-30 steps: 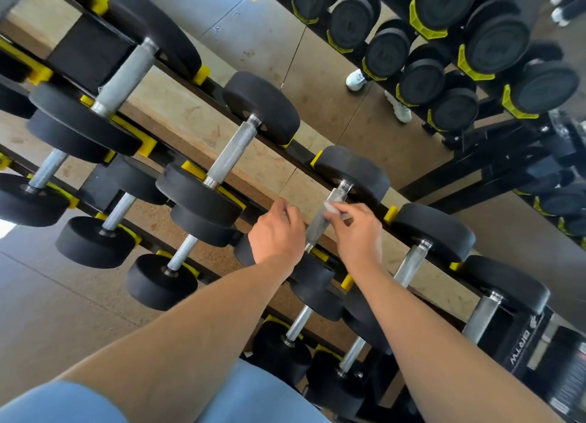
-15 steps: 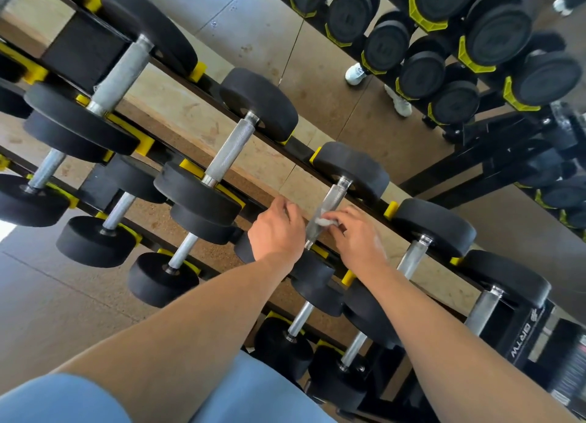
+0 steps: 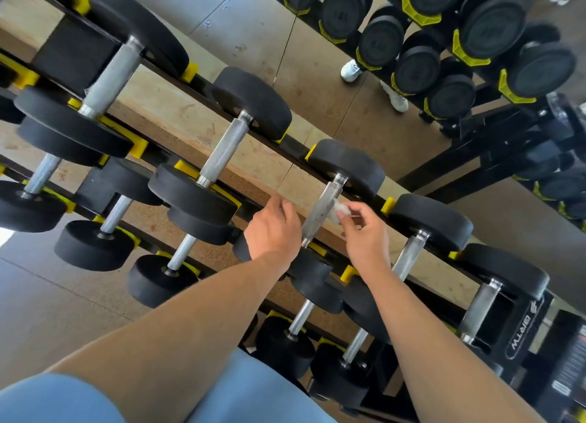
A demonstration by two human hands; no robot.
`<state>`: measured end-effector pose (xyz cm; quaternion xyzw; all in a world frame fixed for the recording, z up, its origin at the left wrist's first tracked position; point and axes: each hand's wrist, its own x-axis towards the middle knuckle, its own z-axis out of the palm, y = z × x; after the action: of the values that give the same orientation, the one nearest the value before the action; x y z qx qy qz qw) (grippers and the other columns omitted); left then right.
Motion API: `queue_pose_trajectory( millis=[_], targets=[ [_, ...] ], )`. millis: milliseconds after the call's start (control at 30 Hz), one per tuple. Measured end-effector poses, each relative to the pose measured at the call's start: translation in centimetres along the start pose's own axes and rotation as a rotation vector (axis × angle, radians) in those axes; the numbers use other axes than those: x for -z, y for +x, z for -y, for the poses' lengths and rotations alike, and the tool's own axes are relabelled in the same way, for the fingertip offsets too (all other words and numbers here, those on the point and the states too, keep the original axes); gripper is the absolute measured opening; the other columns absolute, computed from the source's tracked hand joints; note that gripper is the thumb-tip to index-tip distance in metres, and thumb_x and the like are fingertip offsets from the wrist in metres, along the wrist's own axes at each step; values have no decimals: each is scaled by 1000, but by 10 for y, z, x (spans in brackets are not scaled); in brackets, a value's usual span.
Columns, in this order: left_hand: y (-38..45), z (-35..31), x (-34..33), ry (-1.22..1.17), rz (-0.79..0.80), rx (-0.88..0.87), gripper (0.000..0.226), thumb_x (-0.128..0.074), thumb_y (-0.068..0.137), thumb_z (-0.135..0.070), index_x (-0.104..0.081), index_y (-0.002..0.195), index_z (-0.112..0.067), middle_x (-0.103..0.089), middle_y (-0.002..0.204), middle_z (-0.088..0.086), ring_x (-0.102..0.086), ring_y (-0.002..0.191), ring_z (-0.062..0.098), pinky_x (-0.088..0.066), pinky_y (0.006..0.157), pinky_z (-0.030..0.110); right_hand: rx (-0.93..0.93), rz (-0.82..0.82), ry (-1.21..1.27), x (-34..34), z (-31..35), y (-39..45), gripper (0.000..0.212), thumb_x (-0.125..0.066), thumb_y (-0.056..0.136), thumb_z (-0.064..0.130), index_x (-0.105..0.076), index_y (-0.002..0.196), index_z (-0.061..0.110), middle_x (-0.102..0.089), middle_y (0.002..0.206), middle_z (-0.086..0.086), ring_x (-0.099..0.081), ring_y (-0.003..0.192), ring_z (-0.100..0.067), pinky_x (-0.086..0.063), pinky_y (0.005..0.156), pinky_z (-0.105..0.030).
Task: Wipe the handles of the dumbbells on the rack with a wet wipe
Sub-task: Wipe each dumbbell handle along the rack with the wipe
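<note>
Your right hand (image 3: 364,235) pinches the small white wet wipe (image 3: 336,209) against the knurled steel dumbbell handle (image 3: 320,212) at frame centre. Your left hand (image 3: 273,231) curls beside it; its grip is hidden. That thin pinch could let the wipe slip off.

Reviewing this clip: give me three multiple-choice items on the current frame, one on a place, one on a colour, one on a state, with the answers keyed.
1. Where is the wet wipe?
A. on the floor
B. at the right side of a top-row dumbbell handle
C. draped over a weight head

2. What colour are the cradles on the rack?
A. yellow
B. red
C. white

3. What is the right hand doing?
A. hanging idle
B. lying flat on the rack
C. pinching the wipe

Answers: 1 B, the white wad sits against the metal handle. 2 A, yellow pieces show beside the black heads. 3 C, fingertips close on the wipe, while the left hand rests curled left of the handle.
</note>
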<state>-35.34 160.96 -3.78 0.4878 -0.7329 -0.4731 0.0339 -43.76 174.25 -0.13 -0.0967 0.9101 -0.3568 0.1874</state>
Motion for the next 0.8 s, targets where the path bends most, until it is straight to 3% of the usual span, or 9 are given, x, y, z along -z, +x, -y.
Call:
queue_pose_trajectory(
  millis=[100, 200, 433, 633, 800],
  targets=[
    [-2, -2, 2, 11, -1, -2, 31, -29, 103, -38, -53, 88, -25, -57, 71, -7, -54, 61, 10, -45, 64, 33, 9, 121, -91, -6, 2, 10, 17, -63, 97, 35, -66, 114, 32, -66, 104, 21, -61, 99, 2, -48, 76, -16],
    [-2, -2, 2, 9, -5, 6, 30, -31, 104, -36, -53, 87, -24, -55, 70, -8, -52, 60, 7, -42, 64, 31, 47, 258, -210, -8, -2, 11, 20, -64, 97, 24, -66, 116, 29, -62, 109, 17, -57, 99, 2, -45, 78, -13],
    [0, -1, -1, 40, -27, -9, 31, -29, 102, -37, -53, 86, -24, -56, 71, -4, -58, 67, 20, -54, 72, 40, 97, 491, -331, -6, 4, -1, 24, -60, 100, 22, -65, 123, 27, -61, 113, 16, -57, 105, -2, -48, 92, -23],
    [1, -1, -2, 40, -40, -25, 34, -27, 101, -39, -55, 88, -25, -60, 76, -1, -61, 71, 23, -56, 75, 44, -5, 592, -238, -9, 4, -14, 21, -56, 102, 25, -66, 119, 33, -66, 112, 16, -57, 99, 4, -41, 79, -14],
    [-2, -4, 1, 41, -41, -35, 34, -27, 102, -39, -57, 94, -25, -63, 84, 0, -63, 78, 24, -57, 79, 45, 12, 628, -374, 9, 11, -17, 18, -53, 103, 31, -64, 116, 35, -66, 111, 15, -59, 101, -2, -53, 91, -32]
  ],
)
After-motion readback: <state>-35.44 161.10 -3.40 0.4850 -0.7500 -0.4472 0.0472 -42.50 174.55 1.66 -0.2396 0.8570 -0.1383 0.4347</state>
